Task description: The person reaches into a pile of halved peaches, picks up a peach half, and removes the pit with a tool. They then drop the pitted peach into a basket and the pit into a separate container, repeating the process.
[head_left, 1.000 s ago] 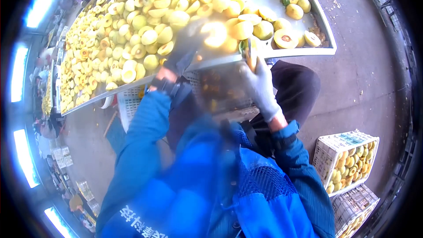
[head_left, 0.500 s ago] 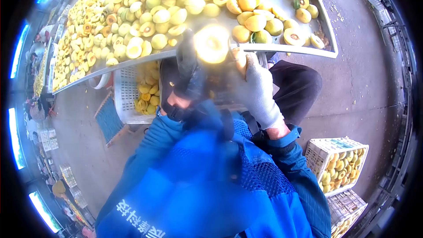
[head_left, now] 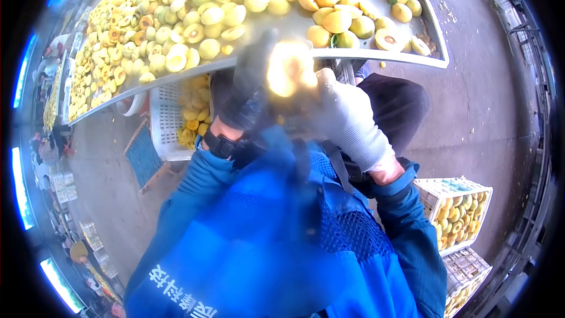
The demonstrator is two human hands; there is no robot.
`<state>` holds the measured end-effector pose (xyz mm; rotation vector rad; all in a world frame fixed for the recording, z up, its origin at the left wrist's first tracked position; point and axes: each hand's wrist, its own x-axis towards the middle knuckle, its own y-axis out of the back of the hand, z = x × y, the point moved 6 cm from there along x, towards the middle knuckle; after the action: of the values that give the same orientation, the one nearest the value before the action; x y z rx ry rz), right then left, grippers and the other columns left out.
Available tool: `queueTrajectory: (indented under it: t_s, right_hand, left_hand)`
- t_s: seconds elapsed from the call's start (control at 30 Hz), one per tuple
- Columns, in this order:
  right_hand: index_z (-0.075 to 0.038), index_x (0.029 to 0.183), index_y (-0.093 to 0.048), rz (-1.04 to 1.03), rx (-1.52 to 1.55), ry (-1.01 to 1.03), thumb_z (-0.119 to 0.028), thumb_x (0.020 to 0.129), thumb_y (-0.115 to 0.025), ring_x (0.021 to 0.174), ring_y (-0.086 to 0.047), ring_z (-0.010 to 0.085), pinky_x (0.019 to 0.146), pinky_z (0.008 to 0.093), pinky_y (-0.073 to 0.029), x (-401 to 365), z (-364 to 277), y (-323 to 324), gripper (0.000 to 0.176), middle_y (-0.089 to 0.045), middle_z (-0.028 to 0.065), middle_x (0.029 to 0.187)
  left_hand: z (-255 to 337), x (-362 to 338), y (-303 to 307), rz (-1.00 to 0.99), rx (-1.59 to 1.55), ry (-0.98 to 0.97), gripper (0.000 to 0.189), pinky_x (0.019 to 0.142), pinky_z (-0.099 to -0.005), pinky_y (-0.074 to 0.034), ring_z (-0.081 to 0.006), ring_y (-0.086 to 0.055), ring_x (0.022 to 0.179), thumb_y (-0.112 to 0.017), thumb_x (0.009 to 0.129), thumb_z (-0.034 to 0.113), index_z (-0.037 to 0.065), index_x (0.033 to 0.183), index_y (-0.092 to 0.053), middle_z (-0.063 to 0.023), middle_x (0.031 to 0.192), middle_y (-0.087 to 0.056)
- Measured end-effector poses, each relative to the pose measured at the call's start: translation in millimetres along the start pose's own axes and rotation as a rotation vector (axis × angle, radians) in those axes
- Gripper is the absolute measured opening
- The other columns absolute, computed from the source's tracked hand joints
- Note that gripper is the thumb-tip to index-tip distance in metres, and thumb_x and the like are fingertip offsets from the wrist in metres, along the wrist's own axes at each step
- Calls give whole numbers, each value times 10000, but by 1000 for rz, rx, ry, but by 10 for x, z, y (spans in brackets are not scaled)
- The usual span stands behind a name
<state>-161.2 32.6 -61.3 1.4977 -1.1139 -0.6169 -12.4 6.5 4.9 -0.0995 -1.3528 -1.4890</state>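
My left hand, in a dark glove, is closed at the near edge of a metal table, blurred by a smear. A yellow peach, washed out by glare, is held against its fingers. Close on the right of the peach is my right hand in a white knit glove, its fingers curled and the thumb uppermost. Haze covers the space between the hands, so what the right fingers grip is hidden. Many peach halves are heaped on the table beyond, with several larger peaches nearer the right hand.
Below the table on the left stands a white crate holding yellow fruit, near a blue woven stool. Stacked crates of fruit stand at the right. My knee is under the table edge. Other people are small at the far left.
Both hands have come slightly lower and nearer my body. The right hand has turned, and the orange-yellow piece seen by its thumb no longer shows. The view has shifted a little.
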Motion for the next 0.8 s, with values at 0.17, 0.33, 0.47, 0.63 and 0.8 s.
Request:
queueTrajectory:
  t_s: [0.17,0.33,0.47,0.63,0.8]
  right_hand:
    - [-37,988,-488,-51,208,11,-234,827,-681,603,-660,293,530,381,-519,64,24,652,319,-628,107,665]
    - [-19,990,-475,91,419,-20,-233,809,-722,635,-664,294,529,377,-518,69,140,366,374,-624,108,663]
    - [4,992,-489,0,341,1,-162,830,-682,666,-680,306,544,378,-527,85,152,269,303,-645,122,690]
    - [31,978,-501,-157,305,-12,-145,805,-683,694,-690,309,587,407,-534,89,110,676,307,-658,149,715]
    - [4,949,-563,-381,830,105,-141,845,-631,664,-646,254,624,363,-517,72,268,278,191,-655,111,730]
  left_hand:
    - [-263,-80,-123,-185,-24,50,609,1009,-435,-441,-384,-525,1202,-658,857,50,-52,1408,-420,-235,1362,-515]
    - [-116,35,-129,-36,58,-15,566,998,-419,-451,-370,-541,1172,-632,860,24,-37,1390,-445,-214,1342,-535]
    - [77,122,-57,1,146,-23,538,967,-400,-477,-349,-565,1127,-624,845,-15,-21,1363,-478,-189,1314,-560]
    - [41,149,-126,-101,302,6,539,921,-384,-504,-324,-589,1082,-620,816,-63,-2,1340,-509,-162,1275,-589]
    - [-30,194,-220,-263,42,-236,825,912,-414,-480,-342,-600,1058,-850,684,103,-22,1389,-441,-158,1215,-617]
